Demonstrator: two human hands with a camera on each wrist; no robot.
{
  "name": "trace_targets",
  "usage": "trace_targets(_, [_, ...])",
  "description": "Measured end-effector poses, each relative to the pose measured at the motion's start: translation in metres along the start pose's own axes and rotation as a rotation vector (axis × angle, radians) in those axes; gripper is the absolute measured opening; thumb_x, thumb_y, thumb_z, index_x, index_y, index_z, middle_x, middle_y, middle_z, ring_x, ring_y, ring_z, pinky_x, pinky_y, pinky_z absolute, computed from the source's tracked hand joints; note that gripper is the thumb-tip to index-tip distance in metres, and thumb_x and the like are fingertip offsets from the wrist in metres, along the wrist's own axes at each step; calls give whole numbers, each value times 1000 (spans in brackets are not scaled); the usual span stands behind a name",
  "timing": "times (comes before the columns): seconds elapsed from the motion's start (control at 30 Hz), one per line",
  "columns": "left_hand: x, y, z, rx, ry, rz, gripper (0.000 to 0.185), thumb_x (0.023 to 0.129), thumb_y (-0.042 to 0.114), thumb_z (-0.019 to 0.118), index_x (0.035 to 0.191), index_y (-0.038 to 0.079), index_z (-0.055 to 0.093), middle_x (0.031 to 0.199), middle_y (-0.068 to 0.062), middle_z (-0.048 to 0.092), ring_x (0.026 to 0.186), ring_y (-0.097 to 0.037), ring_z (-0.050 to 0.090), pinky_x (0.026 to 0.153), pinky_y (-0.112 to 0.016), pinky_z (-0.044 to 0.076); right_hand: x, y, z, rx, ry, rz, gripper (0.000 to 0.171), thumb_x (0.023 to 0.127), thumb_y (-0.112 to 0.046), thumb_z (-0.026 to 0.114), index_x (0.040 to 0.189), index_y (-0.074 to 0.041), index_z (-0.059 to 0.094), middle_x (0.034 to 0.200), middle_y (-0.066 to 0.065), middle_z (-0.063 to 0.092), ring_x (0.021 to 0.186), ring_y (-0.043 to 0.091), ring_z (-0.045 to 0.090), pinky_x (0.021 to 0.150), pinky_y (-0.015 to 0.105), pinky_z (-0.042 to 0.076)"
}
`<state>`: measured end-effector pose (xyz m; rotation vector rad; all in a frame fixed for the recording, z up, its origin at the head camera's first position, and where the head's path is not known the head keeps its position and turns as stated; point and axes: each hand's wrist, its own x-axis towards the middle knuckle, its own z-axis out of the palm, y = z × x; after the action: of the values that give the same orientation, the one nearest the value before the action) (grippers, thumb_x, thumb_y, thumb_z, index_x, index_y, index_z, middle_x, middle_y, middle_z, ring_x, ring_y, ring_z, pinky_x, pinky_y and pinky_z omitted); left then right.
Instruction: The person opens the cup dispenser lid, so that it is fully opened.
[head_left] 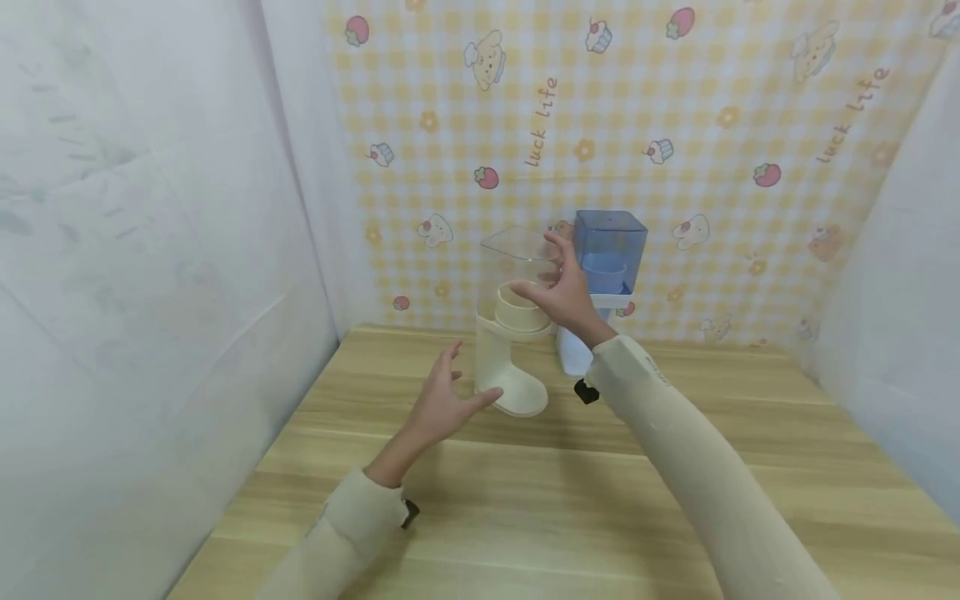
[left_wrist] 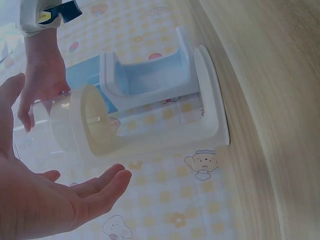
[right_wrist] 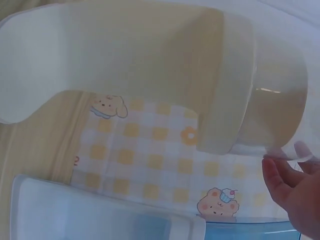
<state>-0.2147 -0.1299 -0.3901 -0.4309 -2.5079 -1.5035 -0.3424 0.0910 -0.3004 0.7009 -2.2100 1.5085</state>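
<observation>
My right hand [head_left: 566, 296] is grasping the clear plastic hopper [head_left: 517, 265] atop the cream plastic dispenser [head_left: 510, 358] standing on the wooden counter [head_left: 675, 467]; my left hand [head_left: 442, 404] is hovering released beside its base.

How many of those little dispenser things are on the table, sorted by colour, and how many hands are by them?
Cream dispenser: 1, with the right hand on its clear container and the left hand open beside its base.
Blue dispenser: 1, standing behind it on the wooden table.
Hands: 2.
Total: 2 dispensers, 2 hands.
</observation>
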Motion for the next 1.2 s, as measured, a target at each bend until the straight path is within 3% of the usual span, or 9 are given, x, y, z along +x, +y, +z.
trace_targets(0.23, [-2,0,0,-37,-15,15,103,84,48,77,157,11,15,162,-15,19,135,-50,35,99,-67,40,-9,-2,-9,34,-52,-23,91,80,-20,84,152,-22,28,151,15,37,117,42,59,94,51,50])
trace_targets(0.47, [-3,-1,2,-48,-51,21,104,84,50,75,158,11,13,160,-21,18,136,-50,33,99,-67,39,-21,-16,-18,98,-131,3,87,81,-10,79,151,-17,28,148,17,39,118,43,58,95,50,50])
trace_targets(0.77, [-2,0,3,-37,-46,35,107,83,56,74,159,12,12,160,-22,19,137,-48,33,100,-67,39,-35,-21,-26,200,-208,-100,86,83,3,74,152,-9,24,145,21,47,118,42,58,95,53,49])
trace_targets(0.97, [2,3,3,-52,-84,47,107,84,58,72,159,15,10,160,-20,20,140,-47,30,103,-68,35,-43,-23,-33,248,-255,-157,83,81,9,70,149,-4,24,141,20,51,111,31,64,93,49,51])
trace_targets(1.2, [8,-2,4,-155,-170,52,113,82,65,69,160,18,2,161,-21,14,143,-47,24,105,-67,32,-51,-28,-39,301,-354,-203,83,80,9,69,149,-5,24,142,28,48,115,43,60,93,58,49])
